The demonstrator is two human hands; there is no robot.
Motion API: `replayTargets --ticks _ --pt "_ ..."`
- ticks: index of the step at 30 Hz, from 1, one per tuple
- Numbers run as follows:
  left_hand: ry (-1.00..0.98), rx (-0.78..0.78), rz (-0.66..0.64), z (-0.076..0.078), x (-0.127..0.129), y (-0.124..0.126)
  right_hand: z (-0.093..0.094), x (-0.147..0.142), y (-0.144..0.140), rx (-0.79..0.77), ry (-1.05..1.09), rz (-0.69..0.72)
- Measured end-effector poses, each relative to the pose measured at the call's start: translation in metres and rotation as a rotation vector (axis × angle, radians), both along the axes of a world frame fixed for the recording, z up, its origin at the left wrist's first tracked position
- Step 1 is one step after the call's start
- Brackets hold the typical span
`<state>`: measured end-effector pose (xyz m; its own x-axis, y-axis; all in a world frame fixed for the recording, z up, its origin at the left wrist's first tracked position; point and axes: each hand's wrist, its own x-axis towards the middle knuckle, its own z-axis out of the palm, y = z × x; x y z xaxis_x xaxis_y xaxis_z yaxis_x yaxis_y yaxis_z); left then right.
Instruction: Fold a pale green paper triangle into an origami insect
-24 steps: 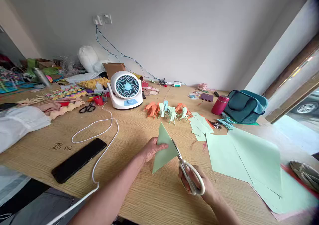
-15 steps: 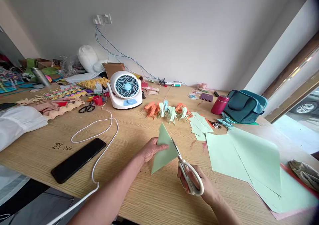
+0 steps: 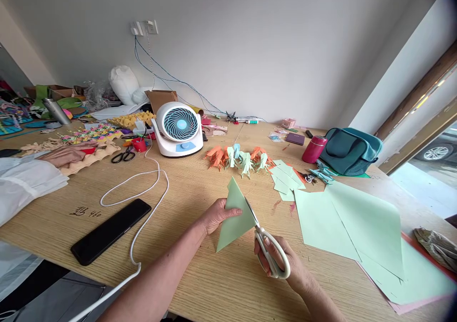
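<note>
A folded, light green piece of paper (image 3: 233, 222) with a pointed top is pinched in my left hand (image 3: 217, 215), thumb across its front. My right hand (image 3: 282, 260) is closed around the white handles of a pair of scissors (image 3: 273, 253). The blades lie along the paper's right edge, pointing up and away from me; whether they bite into it I cannot tell. Beyond the paper stand several folded paper figures (image 3: 245, 162) in orange, green and blue. Small green paper pieces (image 3: 285, 181) are piled to their right.
Large green sheets (image 3: 364, 227) spread over the right side. A black phone (image 3: 110, 231) and a white cable (image 3: 134, 246) lie at left, with a white fan (image 3: 180, 129) and black-handled scissors (image 3: 123, 155) behind. A pink bottle (image 3: 314, 150) stands beside a teal bag (image 3: 350, 153).
Almost nothing differs. The view has shifted very slightly; both hands, the folded paper and the scissors keep nearly the same places.
</note>
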<state>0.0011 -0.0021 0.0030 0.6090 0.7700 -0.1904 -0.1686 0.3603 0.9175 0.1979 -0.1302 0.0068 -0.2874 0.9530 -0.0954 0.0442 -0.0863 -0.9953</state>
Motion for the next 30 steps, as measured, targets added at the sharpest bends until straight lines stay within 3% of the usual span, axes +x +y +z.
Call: replayTargets --ticks 11,21,30 --pt "-0.034 0.036 -0.068 0.001 0.0006 -0.006 0.0004 -0.0024 -0.0001 -0.005 0.036 -0.013" --pt "-0.151 0.002 0.111 0.0014 0.002 0.0026 0.002 -0.0013 -0.0004 0.012 0.056 0.023" --pt "-0.154 0.002 0.112 0.0056 0.0037 0.0001 0.0012 -0.0018 0.0007 0.018 0.054 0.03"
